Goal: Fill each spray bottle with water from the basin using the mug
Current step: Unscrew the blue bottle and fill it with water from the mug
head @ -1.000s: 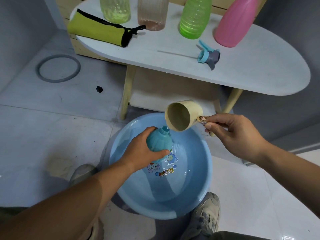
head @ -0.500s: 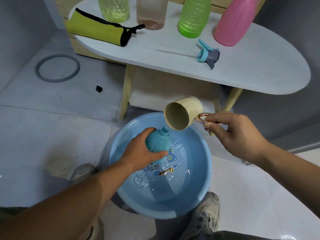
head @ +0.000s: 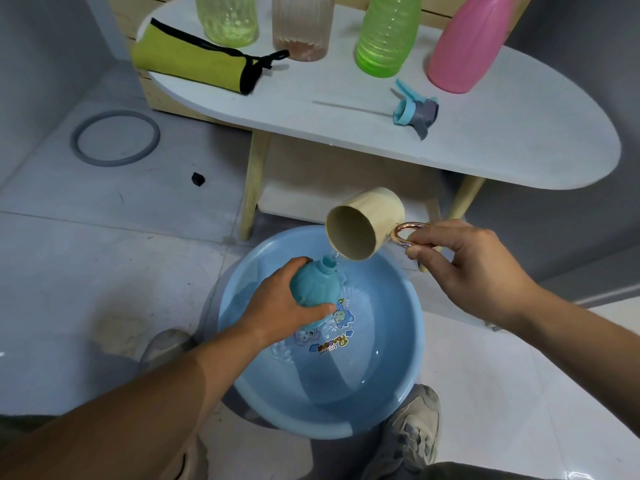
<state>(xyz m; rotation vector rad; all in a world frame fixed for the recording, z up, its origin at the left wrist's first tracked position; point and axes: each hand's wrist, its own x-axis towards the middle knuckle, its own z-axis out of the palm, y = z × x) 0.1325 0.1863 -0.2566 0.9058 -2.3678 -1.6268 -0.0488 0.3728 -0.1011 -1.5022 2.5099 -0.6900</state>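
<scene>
Tipping mug (head: 366, 226) above teal bottle (head: 317, 286), hands gripping both.

Only one print shows — a short line of coloured lettering (head: 327, 345) beside cartoon figures (head: 343, 317) on the floor of the basin (head: 388, 393), upside down under water — too blurred to read.

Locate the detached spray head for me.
Head view, upper right: the spray head lies on the white table, in front of the green bottle and pink bottle.
</scene>
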